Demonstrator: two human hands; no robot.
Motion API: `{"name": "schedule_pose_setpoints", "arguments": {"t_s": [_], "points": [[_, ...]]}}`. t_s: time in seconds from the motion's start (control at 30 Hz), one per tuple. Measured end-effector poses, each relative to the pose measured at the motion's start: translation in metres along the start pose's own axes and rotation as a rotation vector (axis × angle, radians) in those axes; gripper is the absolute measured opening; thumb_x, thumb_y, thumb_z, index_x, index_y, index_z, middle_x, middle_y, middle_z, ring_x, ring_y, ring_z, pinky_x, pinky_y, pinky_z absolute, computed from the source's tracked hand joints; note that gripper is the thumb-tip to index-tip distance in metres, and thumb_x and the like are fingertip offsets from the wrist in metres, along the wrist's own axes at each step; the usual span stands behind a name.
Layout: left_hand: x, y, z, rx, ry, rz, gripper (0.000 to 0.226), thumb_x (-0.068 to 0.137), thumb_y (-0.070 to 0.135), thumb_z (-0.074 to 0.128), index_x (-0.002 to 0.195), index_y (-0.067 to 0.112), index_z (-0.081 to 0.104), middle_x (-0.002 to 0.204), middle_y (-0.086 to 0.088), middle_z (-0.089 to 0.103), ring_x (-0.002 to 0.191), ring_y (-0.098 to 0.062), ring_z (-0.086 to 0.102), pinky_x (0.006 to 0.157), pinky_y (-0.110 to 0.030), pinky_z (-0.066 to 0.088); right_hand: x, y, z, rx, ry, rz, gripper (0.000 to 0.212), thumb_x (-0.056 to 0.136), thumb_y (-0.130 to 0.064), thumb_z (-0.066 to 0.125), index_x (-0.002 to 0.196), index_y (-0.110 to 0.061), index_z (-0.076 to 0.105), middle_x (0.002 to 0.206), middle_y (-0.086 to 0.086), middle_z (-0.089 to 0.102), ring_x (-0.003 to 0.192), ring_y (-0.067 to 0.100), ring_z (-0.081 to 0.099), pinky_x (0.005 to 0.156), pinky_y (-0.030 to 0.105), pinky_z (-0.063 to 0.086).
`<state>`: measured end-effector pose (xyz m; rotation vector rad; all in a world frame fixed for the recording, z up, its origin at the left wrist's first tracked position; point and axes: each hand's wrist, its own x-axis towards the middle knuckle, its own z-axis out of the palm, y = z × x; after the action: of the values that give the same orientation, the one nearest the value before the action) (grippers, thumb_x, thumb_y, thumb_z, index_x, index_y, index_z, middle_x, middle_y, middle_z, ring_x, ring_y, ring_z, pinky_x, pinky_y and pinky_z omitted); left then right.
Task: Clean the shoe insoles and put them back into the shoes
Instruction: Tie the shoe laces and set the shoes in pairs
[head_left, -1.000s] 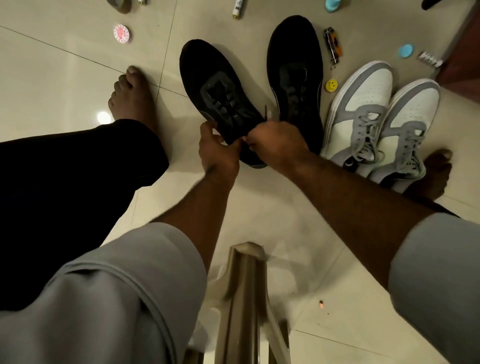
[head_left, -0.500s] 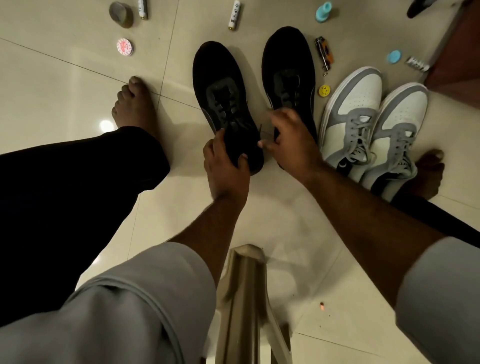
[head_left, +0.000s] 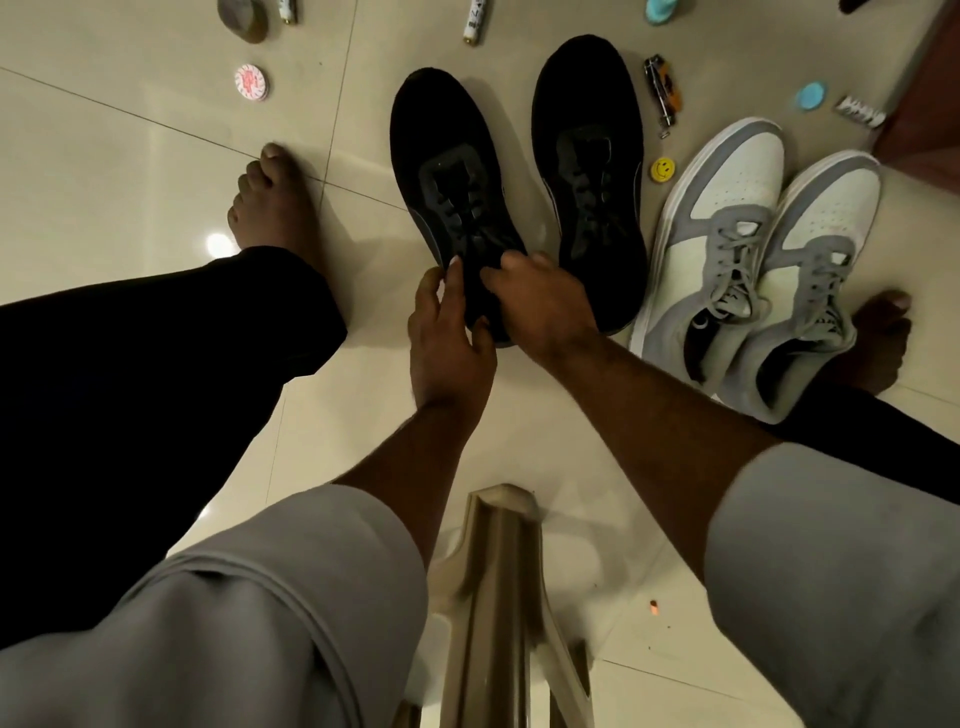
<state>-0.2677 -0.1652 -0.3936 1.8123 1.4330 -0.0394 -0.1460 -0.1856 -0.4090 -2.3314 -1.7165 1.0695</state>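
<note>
Hands: both at the heel end of the left black shoe (head_left: 457, 208), close together, one on each side of the collar.
Left hand (head_left: 449, 338): I read it as gripping the shoe's heel from the left, thumb up along the collar edge, fingers curled under.
Right hand (head_left: 540, 306): fingers bent over the opening at the tongue and collar, gripping the rim from the right.
Insole: I cannot tell where it is; the shoe opening is hidden under both hands and too dark to read.
Left black shoe: flat on the tiled floor (head_left: 130, 171), toe pointing away from me.
Right black shoe (head_left: 592, 197): just beside it, parallel, untouched.
Grey-white sneakers (head_left: 753, 249): a pair right of the black ones, side by side and touching.
Feet: bare left foot (head_left: 270, 208) left of the black shoes, bare right foot (head_left: 878, 338) by the sneaker heels.
Floor clutter: smiley badge (head_left: 663, 169) between right black shoe and sneakers, round red-white tin (head_left: 251, 81) far left, blue disc (head_left: 811, 96) far right.
Foreground: stool leg (head_left: 498, 597) between my arms.
</note>
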Motion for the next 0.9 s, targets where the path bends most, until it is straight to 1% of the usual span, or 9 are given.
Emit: {"name": "schedule_pose_setpoints", "arguments": {"t_s": [0.13, 0.2, 0.27, 0.33, 0.4, 0.47, 0.57, 0.7, 0.9], "points": [[0.017, 0.006, -0.002, 0.181, -0.095, 0.191, 0.074, 0.087, 0.023, 0.045, 0.156, 0.022, 0.021, 0.164, -0.010, 0.008, 0.147, -0.036, 0.018, 0.115, -0.045, 0.028, -0.035, 0.027, -0.004, 0.256, 0.126, -0.136, 0.022, 0.088, -0.020, 0.054, 0.100, -0.016, 0.072, 0.091, 0.004, 0.067, 0.084, 0.026, 0.060, 0.071, 0.035, 0.049], [0.024, 0.008, -0.002, 0.331, -0.235, 0.265, 0.069, 0.091, 0.036, 0.039, 0.156, 0.026, 0.021, 0.166, -0.004, 0.004, 0.150, -0.038, 0.005, 0.116, -0.059, 0.022, -0.052, 0.044, -0.009, 0.221, 0.261, -0.123, 0.020, 0.088, -0.018, 0.055, 0.096, -0.011, 0.073, 0.086, 0.006, 0.069, 0.078, 0.027, 0.060, 0.069, 0.034, 0.048], [0.023, 0.007, -0.001, 0.432, -0.293, 0.272, 0.059, 0.101, 0.039, 0.037, 0.156, 0.029, 0.019, 0.166, 0.002, 0.000, 0.151, -0.034, -0.006, 0.118, -0.063, 0.008, -0.066, 0.062, -0.014, 0.092, 0.352, -0.045, 0.023, 0.087, -0.023, 0.056, 0.095, -0.010, 0.072, 0.087, 0.008, 0.068, 0.079, 0.031, 0.061, 0.070, 0.037, 0.049], [0.012, 0.002, -0.001, 0.574, -0.310, 0.280, 0.057, 0.105, 0.044, 0.026, 0.158, 0.029, 0.012, 0.166, 0.005, -0.003, 0.150, -0.031, -0.015, 0.118, -0.063, -0.003, -0.074, 0.075, -0.015, -0.057, 0.285, 0.052, 0.033, 0.085, -0.036, 0.057, 0.101, -0.010, 0.070, 0.094, 0.010, 0.068, 0.089, 0.033, 0.061, 0.078, 0.040, 0.048], [-0.001, -0.003, 0.003, 0.686, -0.411, 0.231, 0.062, 0.103, 0.052, 0.019, 0.158, 0.028, 0.003, 0.166, 0.005, 0.000, 0.149, -0.034, -0.018, 0.115, -0.066, -0.008, -0.074, 0.079, -0.011, -0.190, 0.031, 0.087, 0.049, 0.084, -0.046, 0.062, 0.119, -0.012, 0.062, 0.114, 0.012, 0.064, 0.113, 0.031, 0.055, 0.097, 0.046, 0.038], [-0.004, -0.005, 0.010, 0.660, -0.535, 0.085, 0.068, 0.100, 0.060, 0.023, 0.157, 0.029, 0.003, 0.165, 0.004, 0.009, 0.150, -0.039, -0.007, 0.111, -0.069, -0.008, -0.068, 0.074, -0.003, -0.275, -0.181, 0.092, 0.053, 0.089, -0.041, 0.059, 0.133, -0.015, 0.049, 0.131, 0.009, 0.056, 0.127, 0.028, 0.042, 0.108, 0.048, 0.025], [0.011, 0.003, 0.019, 0.509, -0.580, -0.059, 0.059, 0.102, 0.049, 0.040, 0.153, 0.024, 0.026, 0.159, -0.003, 0.029, 0.144, -0.041, 0.024, 0.115, -0.064, 0.018, -0.056, 0.069, 0.006, -0.259, -0.151, 0.103, 0.036, 0.093, -0.017, 0.049, 0.129, -0.016, 0.050, 0.124, 0.008, 0.057, 0.120, 0.029, 0.046, 0.105, 0.043, 0.029], [0.018, 0.025, 0.007, 0.472, -0.528, -0.021, 0.041, 0.102, 0.032, 0.048, 0.138, 0.013, 0.049, 0.136, -0.017, 0.055, 0.123, -0.042, 0.049, 0.101, -0.044, 0.043, -0.060, 0.058, -0.008, -0.162, -0.118, 0.128, 0.026, 0.094, -0.015, 0.048, 0.117, -0.010, 0.057, 0.114, 0.012, 0.061, 0.110, 0.032, 0.050, 0.091, 0.037, 0.039], [-0.012, 0.087, -0.062, 0.511, -0.503, 0.102, 0.035, 0.100, 0.033, 0.050, 0.123, 0.009, 0.059, 0.118, -0.018, 0.062, 0.104, -0.038, 0.059, 0.078, -0.034, 0.044, -0.092, 0.014, -0.078, -0.064, -0.113, 0.107, 0.028, 0.095, -0.020, 0.046, 0.120, -0.010, 0.055, 0.119, 0.013, 0.058, 0.113, 0.031, 0.049, 0.086, 0.036, 0.042]]}}
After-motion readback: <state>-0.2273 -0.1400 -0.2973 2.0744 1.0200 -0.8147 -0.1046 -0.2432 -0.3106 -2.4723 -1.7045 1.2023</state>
